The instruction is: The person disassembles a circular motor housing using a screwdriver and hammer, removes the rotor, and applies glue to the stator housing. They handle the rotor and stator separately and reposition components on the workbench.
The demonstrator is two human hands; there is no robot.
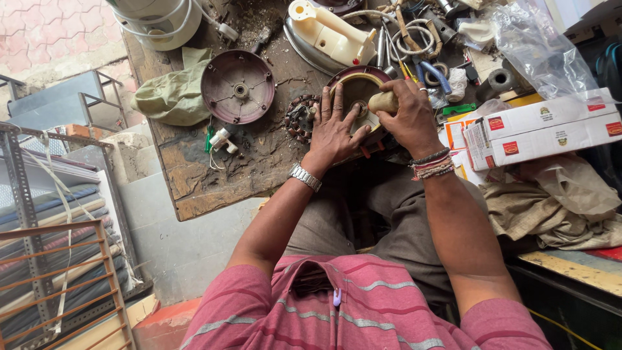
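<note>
- Two bare hands are working at the near edge of a worn, stained wooden workbench (194,175), seen from above the person's head.
- The left hand (335,126), a metal watch on its wrist, is lying open with fingers spread flat, pressing on a round dark-red motor housing with a cream ring inside (353,84).
- The right hand (409,116), wearing thread bands at the wrist, is closing around the pale wooden handle of a tool (383,102), holding it against the housing's right side; the tool's tip is hidden.
- A copper-wound stator ring (299,118) is lying just left of the housing, touching the left hand's fingers.
- A round maroon metal cover plate (238,86) is sitting farther left, beside a crumpled olive cloth (172,97).
- A cream electric iron (330,35) is resting behind the housing.
- White cardboard boxes with red labels (544,129) are stacked at the right.
</note>
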